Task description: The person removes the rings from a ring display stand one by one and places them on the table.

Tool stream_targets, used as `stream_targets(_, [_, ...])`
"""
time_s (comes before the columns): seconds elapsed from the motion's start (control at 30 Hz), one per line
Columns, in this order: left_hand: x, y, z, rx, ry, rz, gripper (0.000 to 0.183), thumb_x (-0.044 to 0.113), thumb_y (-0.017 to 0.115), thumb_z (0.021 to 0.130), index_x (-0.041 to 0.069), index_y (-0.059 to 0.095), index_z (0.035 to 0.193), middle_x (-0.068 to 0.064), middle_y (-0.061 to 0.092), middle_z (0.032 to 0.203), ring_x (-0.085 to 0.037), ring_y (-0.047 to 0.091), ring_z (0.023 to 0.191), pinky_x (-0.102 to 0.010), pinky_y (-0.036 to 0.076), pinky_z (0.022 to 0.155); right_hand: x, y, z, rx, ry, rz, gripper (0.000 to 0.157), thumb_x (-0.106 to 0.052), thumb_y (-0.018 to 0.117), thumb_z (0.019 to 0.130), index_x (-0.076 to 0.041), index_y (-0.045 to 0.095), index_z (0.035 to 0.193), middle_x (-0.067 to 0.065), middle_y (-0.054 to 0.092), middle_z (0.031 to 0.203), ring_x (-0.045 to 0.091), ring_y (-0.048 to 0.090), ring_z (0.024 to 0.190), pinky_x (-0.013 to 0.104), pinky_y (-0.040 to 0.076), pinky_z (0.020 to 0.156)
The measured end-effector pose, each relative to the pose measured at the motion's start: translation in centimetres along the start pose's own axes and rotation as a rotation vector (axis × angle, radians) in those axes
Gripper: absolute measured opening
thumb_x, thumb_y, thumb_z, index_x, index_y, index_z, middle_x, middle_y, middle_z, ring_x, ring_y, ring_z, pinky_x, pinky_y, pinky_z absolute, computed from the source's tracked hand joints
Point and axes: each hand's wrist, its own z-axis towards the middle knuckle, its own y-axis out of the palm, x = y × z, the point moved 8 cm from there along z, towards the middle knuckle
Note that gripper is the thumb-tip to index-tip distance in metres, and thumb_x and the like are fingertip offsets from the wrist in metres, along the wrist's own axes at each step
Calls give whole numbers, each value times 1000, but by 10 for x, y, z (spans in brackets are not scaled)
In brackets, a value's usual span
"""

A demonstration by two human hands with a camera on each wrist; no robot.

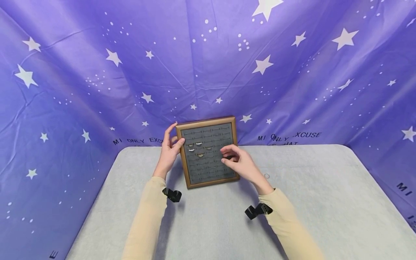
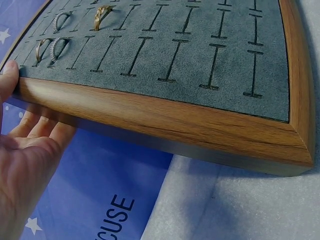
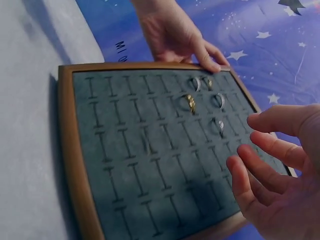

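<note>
A ring display board (image 1: 212,173) with a brown wooden frame and grey slotted padding tilts up at the back of the table. My left hand (image 1: 169,153) grips its left side, thumb over the frame and fingers behind it. Several rings sit in slots on the left half, among them a chunky gold ring (image 3: 191,103) and a silver ring with small stones (image 2: 59,47). Over the right half of the padding hovers my right hand (image 1: 240,162), fingers loosely bent and apart. Nothing shows between its fingertips (image 3: 235,162) in the right wrist view.
The light grey table (image 1: 208,224) spreads in front and to both sides. A purple cloth (image 1: 195,65) with white stars and printed words hangs right behind the board. Black wrist cameras (image 1: 172,195) sit on both sleeves.
</note>
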Motion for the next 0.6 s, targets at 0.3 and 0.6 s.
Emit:
stream_targets(0.3, [-3,0,2,-2,14,4,61,11,58,98,29,31,149,-10,60,104,-18,64,84,-32,55,71,-10,13,9,3,-55,4,29,8,66,86,10,60,114,27,61,113,42,58,101,48,48,81])
stream_targets(0.6, [-3,-1,1,2,25,6,60,10,58,98,30,33,148,-10,61,104,-18,64,82,-32,55,70,-3,24,22,27,-96,-57,26,-1,70,85,-2,65,111,14,64,110,24,59,100,40,49,79])
